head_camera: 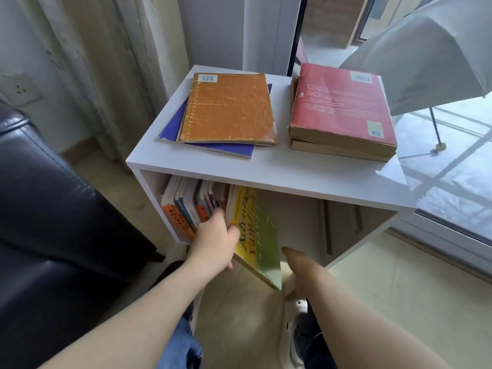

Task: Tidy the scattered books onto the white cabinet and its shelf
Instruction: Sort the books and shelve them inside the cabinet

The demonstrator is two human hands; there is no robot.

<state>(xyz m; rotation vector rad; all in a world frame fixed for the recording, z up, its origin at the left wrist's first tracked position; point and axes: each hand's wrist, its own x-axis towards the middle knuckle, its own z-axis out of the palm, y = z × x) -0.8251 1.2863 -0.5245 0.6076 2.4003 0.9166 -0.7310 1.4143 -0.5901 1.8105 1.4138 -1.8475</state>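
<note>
- Currently, a yellow-green book (255,235) is being held tilted in the shelf opening of the white cabinet (266,166).
- It is being pinched at its 9 o'clock edge by the left hand (215,241), thumb on the cover.
- The right hand (300,270) is being seen at the book's 5 o'clock corner; its fingers are hidden, so its grip cannot be told.

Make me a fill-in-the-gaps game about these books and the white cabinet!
The worn orange paperback book lies on the white cabinet's ____. The thick red paperback book lies to the orange one's ____. The left hand and right hand hold the tall glossy paperback book, coloured yellow and ____.
Missing words: top; right; green.
</note>
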